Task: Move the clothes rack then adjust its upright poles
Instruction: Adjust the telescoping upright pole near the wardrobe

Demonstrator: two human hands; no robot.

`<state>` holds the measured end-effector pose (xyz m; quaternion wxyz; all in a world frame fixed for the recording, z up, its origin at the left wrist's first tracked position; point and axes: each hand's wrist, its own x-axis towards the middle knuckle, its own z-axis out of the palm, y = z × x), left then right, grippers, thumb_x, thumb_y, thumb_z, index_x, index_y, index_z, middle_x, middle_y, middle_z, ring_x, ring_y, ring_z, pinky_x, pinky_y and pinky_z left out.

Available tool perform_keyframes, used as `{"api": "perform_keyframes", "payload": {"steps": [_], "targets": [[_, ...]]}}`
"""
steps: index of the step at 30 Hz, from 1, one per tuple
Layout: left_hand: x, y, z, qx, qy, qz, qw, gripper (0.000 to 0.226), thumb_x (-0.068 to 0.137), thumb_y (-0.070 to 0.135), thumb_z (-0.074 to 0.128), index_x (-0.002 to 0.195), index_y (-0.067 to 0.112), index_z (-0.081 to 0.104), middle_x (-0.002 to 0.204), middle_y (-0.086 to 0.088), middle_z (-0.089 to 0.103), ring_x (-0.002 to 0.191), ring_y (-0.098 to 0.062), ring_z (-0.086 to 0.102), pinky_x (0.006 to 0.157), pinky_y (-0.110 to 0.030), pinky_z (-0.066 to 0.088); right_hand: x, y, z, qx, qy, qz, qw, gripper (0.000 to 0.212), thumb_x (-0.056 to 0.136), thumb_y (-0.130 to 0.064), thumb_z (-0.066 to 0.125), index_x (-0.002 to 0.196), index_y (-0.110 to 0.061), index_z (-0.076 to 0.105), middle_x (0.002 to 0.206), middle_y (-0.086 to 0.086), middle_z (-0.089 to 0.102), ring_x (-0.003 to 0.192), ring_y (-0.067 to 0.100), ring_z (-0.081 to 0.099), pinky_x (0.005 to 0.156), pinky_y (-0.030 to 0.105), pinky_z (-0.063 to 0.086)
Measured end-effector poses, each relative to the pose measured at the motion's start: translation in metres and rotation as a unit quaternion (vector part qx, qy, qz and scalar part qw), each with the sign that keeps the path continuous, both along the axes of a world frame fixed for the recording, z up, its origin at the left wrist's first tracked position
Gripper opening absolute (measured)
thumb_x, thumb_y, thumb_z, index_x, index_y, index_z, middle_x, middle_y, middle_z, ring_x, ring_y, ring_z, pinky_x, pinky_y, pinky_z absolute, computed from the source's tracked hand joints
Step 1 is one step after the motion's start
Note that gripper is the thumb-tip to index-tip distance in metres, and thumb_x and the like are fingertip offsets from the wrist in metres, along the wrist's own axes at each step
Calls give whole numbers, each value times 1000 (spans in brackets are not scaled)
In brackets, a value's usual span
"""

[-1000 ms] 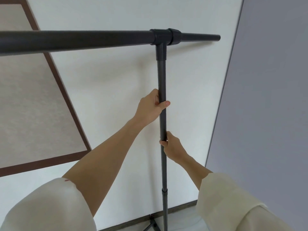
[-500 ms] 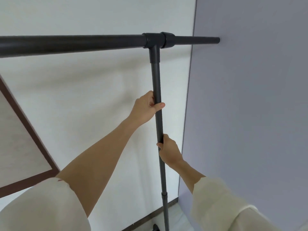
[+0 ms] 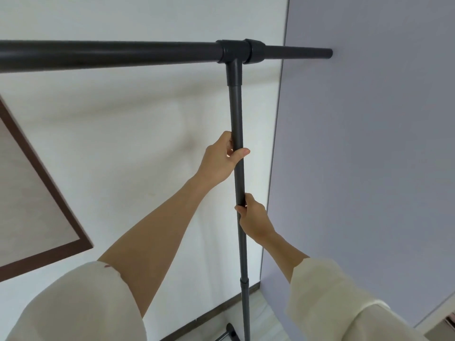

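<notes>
A black clothes rack fills the view: its horizontal top bar [image 3: 110, 54] runs from the left edge into a T-joint [image 3: 235, 53], and a short end piece [image 3: 299, 53] sticks out to the right. The upright pole [image 3: 235, 112] drops from the joint toward the floor, with a collar [image 3: 244, 282] low down. My left hand [image 3: 221, 159] is wrapped around the upper pole section. My right hand [image 3: 253, 217] grips the pole lower, where the thick section meets the thinner one.
A white wall [image 3: 138, 134] stands close behind the rack, with a brown-framed panel [image 3: 37, 217] at the left. A grey-lilac wall [image 3: 364, 156] is on the right, and the bar's end almost reaches it. Part of the rack's foot [image 3: 230, 335] shows on the floor.
The view has swung back and forth, so the framed panel and wall corner shift. Both hands keep the same hold on the upright pole, and the rack looks unmoved.
</notes>
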<state>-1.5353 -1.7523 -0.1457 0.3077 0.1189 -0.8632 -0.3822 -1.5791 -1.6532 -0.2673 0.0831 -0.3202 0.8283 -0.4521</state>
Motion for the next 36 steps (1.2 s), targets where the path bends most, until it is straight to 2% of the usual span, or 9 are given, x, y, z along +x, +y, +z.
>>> {"api": "perform_keyframes", "payload": {"steps": [2,7,10,12,15,19,26,31,36], "targets": [[3,7,-3,10,1,-5,1000,29,87,30,59,107,10,50,89,0,57,86,-20,55,74,-22,44,3,6,-1,-6,-9,3,1000,19,99,-9,42,116,-5,49,89,5,57,75,24,54,65,33,46],[12,28,-6,35,7,2,999,35,89,29,56,119,13,46,98,0,59,85,-19,57,68,-16,44,4,19,-6,-16,-62,24,998,26,99,-10,43,125,-7,45,98,7,58,81,24,57,60,25,47],[17,35,-12,37,-12,-9,999,43,89,20,57,128,13,39,109,-7,61,88,-20,59,77,-24,47,-1,30,-18,48,-105,54,992,31,96,-10,48,128,-8,47,119,11,61,103,28,60,81,31,50],[20,36,-15,23,-27,-23,999,50,87,15,60,131,14,35,116,-11,61,91,-22,60,82,-28,49,-2,36,-28,95,-124,77,985,36,96,-11,51,131,-8,44,123,13,59,105,27,59,84,30,46],[22,34,-14,3,-44,-35,998,55,84,13,63,130,14,32,115,-13,60,95,-28,63,88,-36,52,0,31,-41,130,-149,103,975,44,95,-17,55,133,-12,34,109,11,54,96,26,57,82,33,46],[18,27,-10,14,-67,-45,997,54,83,10,62,127,15,32,112,-15,60,91,-33,66,89,-45,53,-3,18,-56,100,-156,55,981,8,96,-13,50,100,-13,43,91,7,53,66,16,50,63,26,45],[13,15,-6,27,-78,-42,996,48,84,6,60,124,14,34,109,-19,61,93,-35,66,93,-49,50,-7,1,-66,54,-118,9,991,7,94,-10,51,93,-14,46,89,7,57,73,23,54,65,31,47],[6,2,-4,9,-91,-33,995,47,84,7,60,123,12,34,108,-20,62,90,-37,66,92,-51,50,-11,-17,-67,51,-120,0,991,5,94,-10,51,100,-9,51,92,7,60,80,25,57,79,43,54],[-2,-13,-4,0,-94,-22,995,47,84,8,59,123,11,33,108,-18,62,89,-36,67,91,-49,51,-17,-34,-69,49,-118,-4,992,16,95,-10,49,110,-5,51,94,10,61,86,31,60,78,43,53]]}}
